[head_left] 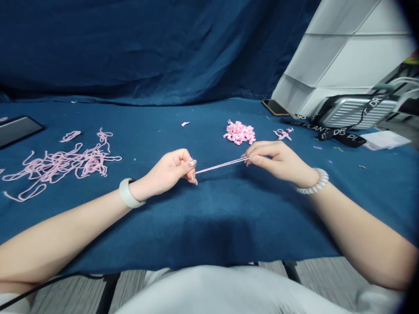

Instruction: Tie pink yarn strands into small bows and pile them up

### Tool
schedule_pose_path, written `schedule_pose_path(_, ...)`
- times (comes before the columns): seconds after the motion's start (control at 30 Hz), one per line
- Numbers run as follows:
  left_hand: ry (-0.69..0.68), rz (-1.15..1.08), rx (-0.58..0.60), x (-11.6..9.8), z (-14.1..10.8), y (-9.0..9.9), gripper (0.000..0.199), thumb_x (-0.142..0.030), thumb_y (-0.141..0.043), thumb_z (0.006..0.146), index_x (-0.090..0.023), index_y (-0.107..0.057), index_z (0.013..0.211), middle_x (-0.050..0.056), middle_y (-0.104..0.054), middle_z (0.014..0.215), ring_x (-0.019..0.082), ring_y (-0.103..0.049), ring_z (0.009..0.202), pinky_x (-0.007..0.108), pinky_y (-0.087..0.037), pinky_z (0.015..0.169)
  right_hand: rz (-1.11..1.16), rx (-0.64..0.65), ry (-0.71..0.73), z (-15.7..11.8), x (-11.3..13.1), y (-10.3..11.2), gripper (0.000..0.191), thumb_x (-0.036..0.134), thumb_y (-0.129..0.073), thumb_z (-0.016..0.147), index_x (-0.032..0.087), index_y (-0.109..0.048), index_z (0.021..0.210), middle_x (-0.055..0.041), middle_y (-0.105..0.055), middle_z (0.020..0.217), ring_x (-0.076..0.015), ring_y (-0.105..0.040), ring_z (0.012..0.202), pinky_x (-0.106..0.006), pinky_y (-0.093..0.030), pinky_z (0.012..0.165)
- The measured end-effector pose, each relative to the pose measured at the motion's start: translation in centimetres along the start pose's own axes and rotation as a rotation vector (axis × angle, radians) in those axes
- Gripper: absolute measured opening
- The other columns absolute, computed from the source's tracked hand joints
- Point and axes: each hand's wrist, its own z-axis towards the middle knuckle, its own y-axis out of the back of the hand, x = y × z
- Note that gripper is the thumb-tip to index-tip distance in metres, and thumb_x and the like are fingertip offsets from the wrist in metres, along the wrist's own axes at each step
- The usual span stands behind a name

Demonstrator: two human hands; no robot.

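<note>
A doubled pink cord (222,165) is stretched taut between my two hands, above the blue cloth. My left hand (175,171) is closed in a pinch on its left end. At the right end, my right hand (274,158) grips the cord between thumb and fingers. Behind my right hand lies a pile of small pink knotted pieces (239,132). A loose tangle of pink cords (78,161) spreads over the cloth to the left of my left hand. The cord ends inside my fingers are hidden.
Blue cloth (203,231) covers the table. A tablet-like dark device (19,130) lies far left. At the right are a phone (275,107), a silver ribbed case (356,111) with a lettered strap, and white paper (386,140). Small pink scraps (283,134) lie near the pile.
</note>
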Motion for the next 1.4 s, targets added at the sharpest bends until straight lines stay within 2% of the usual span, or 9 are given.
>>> schedule_pose_path(0.17, 0.015, 0.024, -0.059, 0.2, -0.1, -0.3, 0.024, -0.033, -0.058, 0.085, -0.015, -0.047, 0.074, -0.002, -0.064, 0.063, 0.011, -0.065, 0.064, 0.022, -0.05, 0.063, 0.194, -0.26, -0.242, -0.2, 0.3, -1.9, 0.018, 0.037, -0.065, 0.078, 0.021, -0.072, 0.074, -0.0035, -0.071, 0.076, -0.017, -0.065, 0.073, -0.029, -0.051, 0.071)
schedule_pose_path(0.4, -0.099, 0.127, -0.104, -0.1, -0.7, -1.1, 0.02, -0.031, -0.057, 0.086, -0.015, -0.05, 0.076, 0.002, -0.07, 0.075, 0.013, -0.066, 0.076, 0.028, -0.05, 0.077, 0.356, -0.478, -0.407, -0.1, -0.7, -3.5, 0.016, 0.033, -0.074, 0.068, 0.019, -0.074, 0.077, -0.0038, -0.073, 0.075, -0.0196, -0.069, 0.075, -0.034, -0.054, 0.077)
schedule_pose_path(0.63, -0.344, -0.065, -0.15, -0.9, -0.3, -1.9, 0.021, -0.032, -0.059, 0.085, -0.017, -0.047, 0.077, 0.005, -0.073, 0.09, 0.022, -0.064, 0.103, 0.046, -0.039, 0.102, 0.171, -0.399, -0.476, 0.1, -0.7, -3.6, 0.021, 0.035, -0.07, 0.071, 0.015, -0.074, 0.079, -0.0072, -0.074, 0.078, -0.0215, -0.068, 0.079, -0.035, -0.051, 0.079)
schedule_pose_path(0.73, -0.394, -0.169, -0.182, -1.7, 0.4, -2.4, 0.025, -0.036, -0.061, 0.083, -0.018, -0.045, 0.078, 0.003, -0.074, 0.083, 0.021, -0.068, 0.094, 0.049, -0.039, 0.101, 0.211, -0.3, -0.469, 0.3, -0.7, -4.3, 0.026, 0.039, -0.066, 0.074, 0.014, -0.072, 0.072, -0.0065, -0.072, 0.071, -0.0182, -0.066, 0.07, -0.033, -0.051, 0.073)
schedule_pose_path(0.83, -0.344, -0.226, -0.166, -2.0, 0.8, -2.9, 0.025, -0.038, -0.059, 0.084, -0.019, -0.043, 0.079, -0.004, -0.07, 0.062, 0.015, -0.07, 0.07, 0.047, -0.041, 0.1, 0.323, -0.26, -0.473, 0.5, -0.6, -5.1, 0.031, 0.044, -0.067, 0.073, 0.013, -0.067, 0.068, -0.0054, -0.068, 0.067, -0.0156, -0.062, 0.065, -0.03, -0.049, 0.069)
schedule_pose_path(0.93, -0.255, -0.279, -0.155, -1.9, 0.8, -3.5, 0.024, -0.037, -0.058, 0.085, -0.019, -0.042, 0.081, -0.009, -0.064, 0.052, 0.008, -0.063, 0.047, 0.044, -0.049, 0.093, 0.452, -0.213, -0.477, 0.5, -0.2, -5.7, 0.033, 0.046, -0.068, 0.071, 0.013, -0.064, 0.068, -0.0039, -0.065, 0.066, -0.0137, -0.059, 0.064, -0.029, -0.047, 0.067)
schedule_pose_path(1.07, -0.147, -0.34, -0.152, -1.6, 0.7, -4.0, 0.025, -0.037, -0.059, 0.084, -0.019, -0.042, 0.083, -0.007, -0.065, 0.056, 0.003, -0.05, 0.033, 0.032, -0.059, 0.066, 0.479, -0.127, -0.445, 0.5, 0.5, -5.7, 0.03, 0.044, -0.065, 0.074, 0.013, -0.063, 0.073, -0.0037, -0.064, 0.071, -0.0126, -0.058, 0.068, -0.028, -0.045, 0.069)
schedule_pose_path(1.23, -0.014, -0.363, -0.119, -0.7, 0.4, -4.5, 0.027, -0.039, -0.061, 0.081, -0.019, -0.043, 0.083, -0.005, -0.065, 0.061, 0.006, -0.049, 0.031, 0.021, -0.051, 0.035, 0.378, -0.094, -0.422, 0.3, 1.6, -5.6, 0.029, 0.042, -0.064, 0.075, 0.014, -0.061, 0.072, -0.0018, -0.06, 0.069, -0.0104, -0.051, 0.061, -0.025, -0.041, 0.06)
schedule_pose_path(1.4, 0.108, -0.322, -0.095, 0.4, 0.1, -5.1, 0.03, -0.039, -0.065, 0.078, -0.017, -0.045, 0.08, -0.003, -0.066, 0.065, 0.006, -0.048, 0.029, 0.016, -0.04, 0.027, 0.207, -0.083, -0.244, -0.2, 2.6, -5.7, 0.022, 0.034, -0.061, 0.08, 0.015, -0.059, 0.07, -0.0016, -0.057, 0.07, -0.0103, -0.049, 0.061, -0.024, -0.04, 0.058)
